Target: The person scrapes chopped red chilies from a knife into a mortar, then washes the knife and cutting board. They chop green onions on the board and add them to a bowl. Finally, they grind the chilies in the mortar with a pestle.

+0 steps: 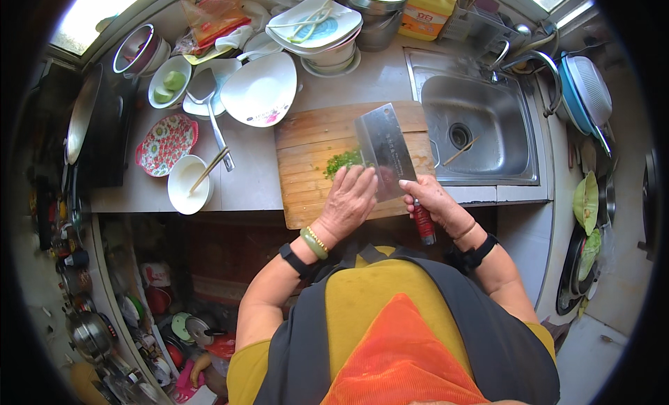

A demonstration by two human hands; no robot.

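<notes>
My right hand [436, 201] is closed around the red handle of a cleaver [389, 149], whose broad steel blade is held over the wooden cutting board [303, 138]. My left hand [350, 196] lies over the board just left of the blade, its fingers side by side near the steel; whether they touch it is unclear. Chopped green herb or scallion [342, 162] forms a small pile beyond my left fingertips, partly hidden by them. The board's near edge juts past the counter's front edge.
Right of the board is a steel sink [481, 128] with a chopstick [461, 151] in it. Left stand a white bowl [191, 188] with chopsticks, a floral dish [168, 144], a metal spatula [215, 122] and a white plate [260, 88]. Stacked dishes [329, 54] rise behind the board.
</notes>
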